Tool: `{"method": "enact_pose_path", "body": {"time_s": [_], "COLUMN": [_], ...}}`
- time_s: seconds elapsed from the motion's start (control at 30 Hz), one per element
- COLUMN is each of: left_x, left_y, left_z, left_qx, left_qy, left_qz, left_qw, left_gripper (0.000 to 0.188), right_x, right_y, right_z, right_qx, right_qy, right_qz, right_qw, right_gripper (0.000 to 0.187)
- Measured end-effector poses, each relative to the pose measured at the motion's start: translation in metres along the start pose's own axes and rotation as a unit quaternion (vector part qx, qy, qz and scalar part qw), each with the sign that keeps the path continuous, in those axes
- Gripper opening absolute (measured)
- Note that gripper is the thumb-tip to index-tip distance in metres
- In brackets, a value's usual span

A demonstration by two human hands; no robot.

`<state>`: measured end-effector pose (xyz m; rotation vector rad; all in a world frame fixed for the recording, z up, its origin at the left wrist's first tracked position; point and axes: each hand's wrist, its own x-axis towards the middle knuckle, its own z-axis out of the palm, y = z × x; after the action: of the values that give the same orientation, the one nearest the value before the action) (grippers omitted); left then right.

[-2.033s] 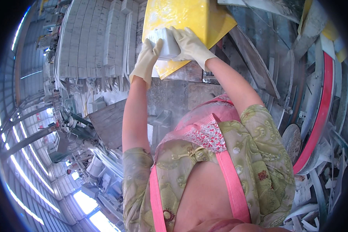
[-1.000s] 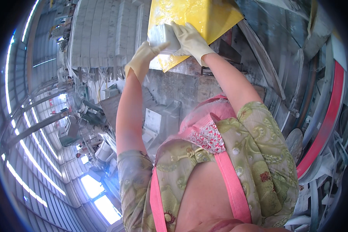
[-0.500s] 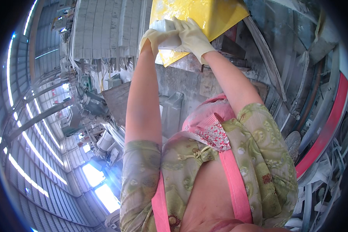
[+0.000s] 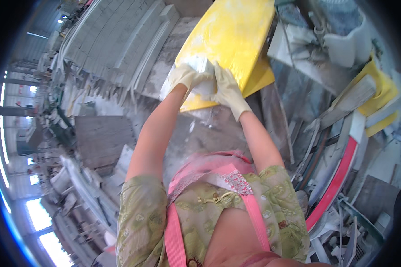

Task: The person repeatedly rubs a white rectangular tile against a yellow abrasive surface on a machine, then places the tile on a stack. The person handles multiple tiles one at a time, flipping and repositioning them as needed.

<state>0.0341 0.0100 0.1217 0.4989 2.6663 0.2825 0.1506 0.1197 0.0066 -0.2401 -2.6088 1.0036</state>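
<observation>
A pale grey-white block (image 4: 202, 65) with a shiny top sits between my two gloved hands, over the near end of a wet yellow sheet (image 4: 223, 38). My left hand (image 4: 185, 76), in a cream rubber glove, grips its left side. Against its right side presses my right hand (image 4: 227, 87), gloved the same way, with the fingers pointing away from me. The block's lower part is hidden by the gloves, and I cannot tell whether it is one piece or several stacked together.
Long grey-white slabs or strips (image 4: 116, 38) lie in rows at the left. A dark board (image 4: 103, 140) stands nearer on that side. To the right are a curved red-edged band (image 4: 333, 187), another yellow sheet (image 4: 381, 89) and scattered offcuts.
The view has shifted, so the hands, block and yellow sheet sit lower in the picture and more of the sheet shows. Both hands still hold the block.
</observation>
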Motion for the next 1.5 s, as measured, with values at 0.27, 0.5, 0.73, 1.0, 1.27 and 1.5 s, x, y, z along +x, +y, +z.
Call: {"method": "enact_pose_path", "body": {"time_s": [0.27,0.5,0.73,1.0,1.27,1.5], "left_x": [0.054,0.065,0.057,0.072,0.152,0.302], "left_y": [-0.096,-0.127,-0.139,-0.142,-0.146,-0.129], "left_z": [0.002,-0.009,-0.017,-0.028,-0.072,-0.106], "left_qx": [-0.483,-0.485,-0.539,-0.559,-0.528,-0.562], "left_qy": [-0.210,-0.318,-0.350,-0.441,-0.532,-0.505], "left_qz": [0.175,0.152,0.154,0.103,0.106,0.118], "left_qw": [0.832,0.801,0.751,0.695,0.653,0.644], "left_gripper": [0.059,0.065,0.069,0.059,0.054,0.054], "right_x": [0.005,0.010,0.019,0.019,0.056,0.196], "right_y": [0.017,-0.018,-0.045,-0.049,-0.073,-0.025], "right_z": [0.016,0.048,0.034,0.034,0.039,0.047], "right_qx": [0.240,-0.254,-0.218,-0.232,-0.227,-0.278], "right_qy": [0.060,0.182,0.175,0.159,0.148,0.174], "right_qz": [0.141,0.046,0.059,0.079,0.229,0.292], "right_qw": [0.959,0.949,0.958,0.956,0.935,0.898], "right_gripper": [0.065,0.041,0.039,0.041,0.042,0.050]}}
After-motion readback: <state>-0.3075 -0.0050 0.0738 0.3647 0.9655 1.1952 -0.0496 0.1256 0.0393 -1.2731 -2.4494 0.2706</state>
